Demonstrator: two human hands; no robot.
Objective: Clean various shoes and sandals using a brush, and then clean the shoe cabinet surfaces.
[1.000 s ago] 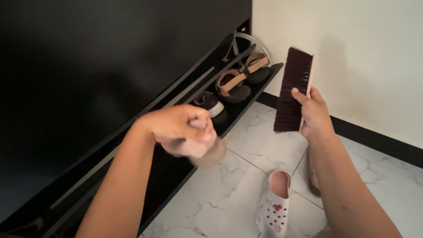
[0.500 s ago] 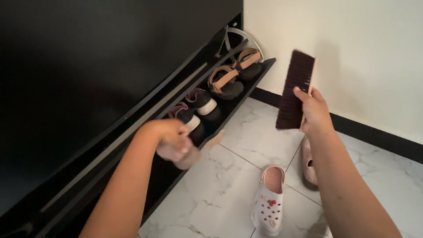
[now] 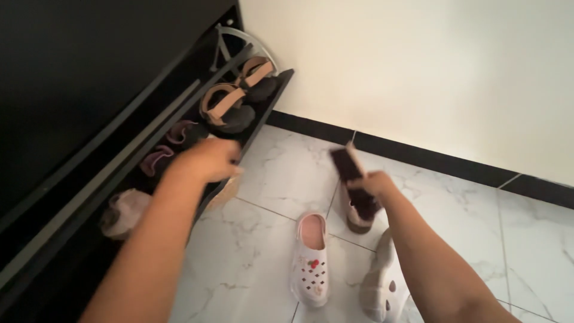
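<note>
left hand rests at the front edge of the open black shoe cabinet, fingers curled loosely over the lip of the tilted tray; whether it grips anything cannot be told, since a tan blurred shape just below it is too unclear to identify. right hand is closed around a dark-bristled brush with a pale wooden back, held low over the marble floor. the brush sits directly above a beige shoe standing on the floor, and appears to touch or nearly touch it; contact cannot be confirmed because of blur.

inside the cabinet tray: a pair of dark sandals with tan straps at the far end, a pair of dark shoes with pink lining in the middle, one pale shoe nearest the camera.

on the floor: a white perforated clog with a pink inside lies near the beige shoe, toe toward the camera. a second white clog lies just beside the right forearm, partly hidden by it. a black skirting strip runs along the base of the cream wall.
</note>
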